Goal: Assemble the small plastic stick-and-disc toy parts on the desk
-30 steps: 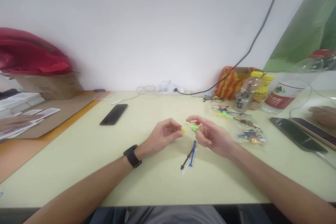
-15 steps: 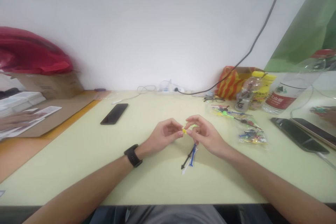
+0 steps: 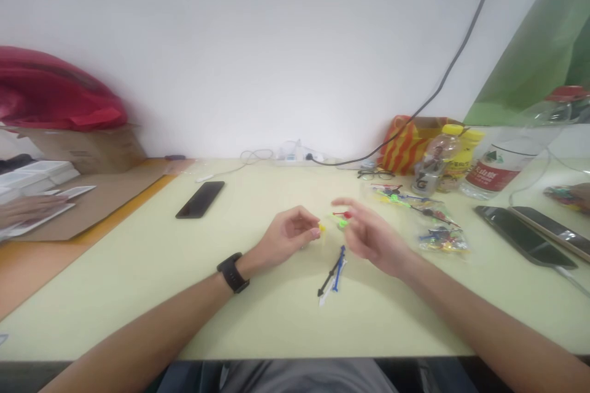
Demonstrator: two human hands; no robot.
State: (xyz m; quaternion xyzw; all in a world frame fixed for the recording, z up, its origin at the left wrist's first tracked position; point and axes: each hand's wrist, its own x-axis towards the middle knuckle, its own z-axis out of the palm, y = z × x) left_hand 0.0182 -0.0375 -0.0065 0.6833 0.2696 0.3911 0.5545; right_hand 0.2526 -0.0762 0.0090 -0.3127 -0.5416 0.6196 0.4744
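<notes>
My left hand (image 3: 294,230) pinches a small yellow plastic piece (image 3: 322,228) between thumb and fingertips, just above the table. To the right, my right hand (image 3: 375,238) is slightly blurred, its fingers apart and no held thing visible. Close by its fingers are a red arrow-like piece (image 3: 342,214) and a bright green piece (image 3: 342,223), both partly hidden by the hand. Below the hands lie a black arrow-shaped piece (image 3: 329,276), a blue one (image 3: 340,273) and a white one (image 3: 326,293), crossing one another on the table.
Plastic bags of coloured pieces (image 3: 442,238) lie to the right, near phones (image 3: 525,236) and bottles (image 3: 498,166). Glasses (image 3: 375,174) rest toward the wall. A black phone (image 3: 200,199) lies left. Another person's hand (image 3: 32,210) is at far left.
My right hand has drawn away from the yellow piece, to the right, uncovering the red and green pieces. My left hand keeps the yellow piece. The other person's hand has shifted slightly.
</notes>
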